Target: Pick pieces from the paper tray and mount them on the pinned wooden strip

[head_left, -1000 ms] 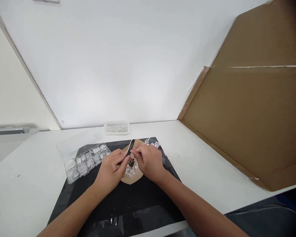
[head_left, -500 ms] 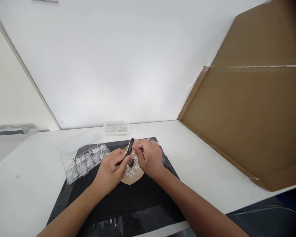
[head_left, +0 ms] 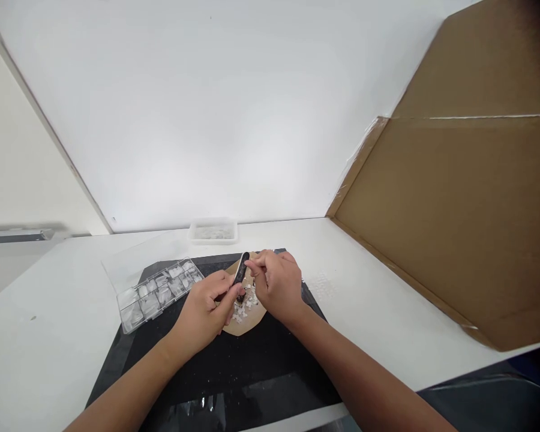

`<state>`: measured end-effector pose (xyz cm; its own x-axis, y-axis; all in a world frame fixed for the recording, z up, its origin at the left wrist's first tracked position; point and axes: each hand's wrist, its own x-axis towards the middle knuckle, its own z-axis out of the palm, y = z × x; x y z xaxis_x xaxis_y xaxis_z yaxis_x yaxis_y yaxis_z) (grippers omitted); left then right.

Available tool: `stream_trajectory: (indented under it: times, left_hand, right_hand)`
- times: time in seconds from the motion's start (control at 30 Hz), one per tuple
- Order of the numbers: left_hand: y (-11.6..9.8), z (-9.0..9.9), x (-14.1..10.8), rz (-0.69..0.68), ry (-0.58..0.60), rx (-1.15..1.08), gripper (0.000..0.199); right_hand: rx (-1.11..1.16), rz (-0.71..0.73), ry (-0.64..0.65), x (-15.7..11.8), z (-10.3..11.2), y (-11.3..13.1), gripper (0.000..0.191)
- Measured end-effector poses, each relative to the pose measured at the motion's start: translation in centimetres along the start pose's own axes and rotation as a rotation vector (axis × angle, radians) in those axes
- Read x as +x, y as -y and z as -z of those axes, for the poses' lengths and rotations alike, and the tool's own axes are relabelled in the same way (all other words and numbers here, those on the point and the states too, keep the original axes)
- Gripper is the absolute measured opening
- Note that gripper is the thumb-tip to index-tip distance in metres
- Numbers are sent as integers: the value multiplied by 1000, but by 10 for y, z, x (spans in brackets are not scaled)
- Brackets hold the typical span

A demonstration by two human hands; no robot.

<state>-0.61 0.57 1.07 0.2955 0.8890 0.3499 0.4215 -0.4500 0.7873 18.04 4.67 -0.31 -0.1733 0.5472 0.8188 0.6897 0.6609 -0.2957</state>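
Between thumb and fingers, my left hand (head_left: 208, 301) grips a dark elongated piece with a pale edge (head_left: 242, 269), tilted upward; its exact kind I cannot make out. My right hand (head_left: 276, 281) is pinched at the upper right side of that piece. Whatever its fingertips hold is too small to name. Under both hands lies a tan rounded sheet (head_left: 240, 329) with small white flakes (head_left: 247, 307) and some dark bits on it. The sheet rests on a black mat (head_left: 225, 369).
Left of my hands stands a clear compartment box (head_left: 159, 293), lid open, with small plastic bags inside. A translucent tray (head_left: 213, 231) sits behind the mat by the wall. A brown cardboard panel (head_left: 445, 222) borders the white table (head_left: 369, 324) on the right.
The dark piece has turned slightly more upright and shifted a little to the right. My right hand has moved slightly right and stays pinched beside it. The view has shifted slightly.
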Motion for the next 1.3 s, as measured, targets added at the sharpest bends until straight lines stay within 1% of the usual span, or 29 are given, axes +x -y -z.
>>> stream_trajectory:
  times: [0.13, 0.27, 0.37, 0.43, 0.53, 0.6, 0.67, 0.77, 0.9, 1.07, 1.17, 1.3]
  left_hand:
    - [0, 0, 0, -24, 8, 38, 44]
    - [-1, -1, 0, 5, 25, -4, 45]
    - [-1, -1, 0, -40, 18, 24, 43]
    - [-1, -1, 0, -66, 11, 47, 44]
    - [-1, -2, 0, -53, -9, 56, 47]
    - [-1, -2, 1, -61, -12, 72, 46]
    - [-1, -3, 0, -75, -5, 81, 45]
    - [0, -3, 0, -59, -12, 75, 46]
    - [0, -3, 0, -66, -11, 87, 45]
    - [0, -3, 0, -19, -1, 35, 47]
    - [2, -2, -1, 0, 18, 15, 45]
    - [5, -3, -1, 82, 51, -68, 40]
  right_hand:
    - [12, 59, 73, -1, 0, 1, 27]
    - [2, -27, 22, -1, 1, 1, 29]
    - [5, 22, 58, -1, 2, 1, 28]
    - [-9, 30, 54, 0, 3, 2, 29]
    - [-6, -6, 34, 2, 4, 3, 28]
    - [1, 42, 75, 2, 4, 3, 27]
    - [-15, 70, 80, 1, 4, 4, 27]
    - [-42, 18, 38, 0, 3, 4, 28]
    - [-24, 78, 100, -1, 2, 3, 30]
    - [-24, 24, 39, 0, 2, -1, 31]
    - [18, 41, 67, -1, 2, -2, 29]
    - [101, 16, 101, -2, 3, -4, 29]
